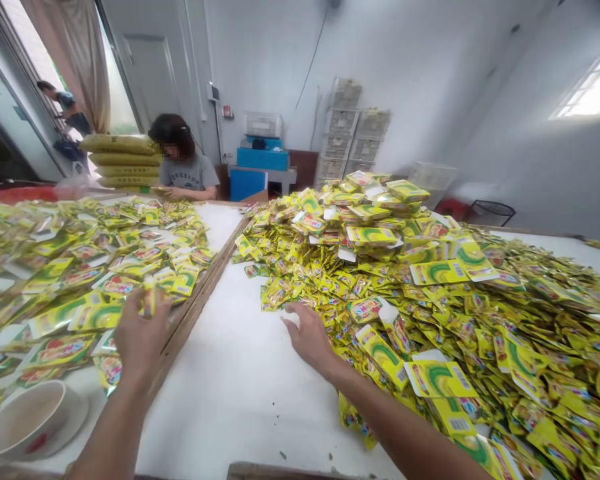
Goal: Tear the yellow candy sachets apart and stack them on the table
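Observation:
My left hand (143, 333) is over the left-hand spread of flat yellow-and-green boxes (93, 313), its fingers closed round a small yellow box (151, 301) held on end. My right hand (309, 337) is at the near left edge of the big heap of small yellow sachets (325, 280). Its thumb and forefinger are apart, with nothing visible between them; the other fingers are partly hidden. Flattened yellow cartons (437, 379) with white flaps lie on the sachets to the right of this hand, and more are piled on top of the heap.
A wooden strip (205, 280) divides the white tabletop (230, 373). A bowl (25, 420) stands at the lower left. Across the table sits a co-worker (187, 167), beside stacked yellow sacks (125, 160). Plastic crates (343, 127) are stacked against the back wall; another person (67, 110) is by the doorway.

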`<act>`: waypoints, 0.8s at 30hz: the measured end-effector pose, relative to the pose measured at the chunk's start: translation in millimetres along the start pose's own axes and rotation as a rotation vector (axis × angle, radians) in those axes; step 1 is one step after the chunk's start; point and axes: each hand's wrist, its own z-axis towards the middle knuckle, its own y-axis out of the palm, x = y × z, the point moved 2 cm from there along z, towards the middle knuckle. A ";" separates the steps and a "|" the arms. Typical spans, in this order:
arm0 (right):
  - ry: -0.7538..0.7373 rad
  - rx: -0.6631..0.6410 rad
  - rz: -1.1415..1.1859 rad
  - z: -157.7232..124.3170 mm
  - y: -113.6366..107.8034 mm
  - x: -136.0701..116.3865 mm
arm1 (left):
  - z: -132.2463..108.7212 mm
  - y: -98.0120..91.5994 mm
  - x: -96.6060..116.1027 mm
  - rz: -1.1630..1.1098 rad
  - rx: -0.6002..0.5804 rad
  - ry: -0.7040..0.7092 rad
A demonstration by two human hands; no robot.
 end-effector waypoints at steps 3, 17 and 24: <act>-0.013 -0.115 -0.166 42.6 -2.3 8.8 | 2.7 8.5 4.5 0.127 0.138 0.205; 0.082 -0.326 -0.511 185.3 98.8 12.4 | -96.5 102.7 -46.7 0.621 -0.549 0.234; 0.044 -0.328 -0.583 184.4 98.6 36.3 | -96.0 104.7 -45.7 0.662 -0.579 0.239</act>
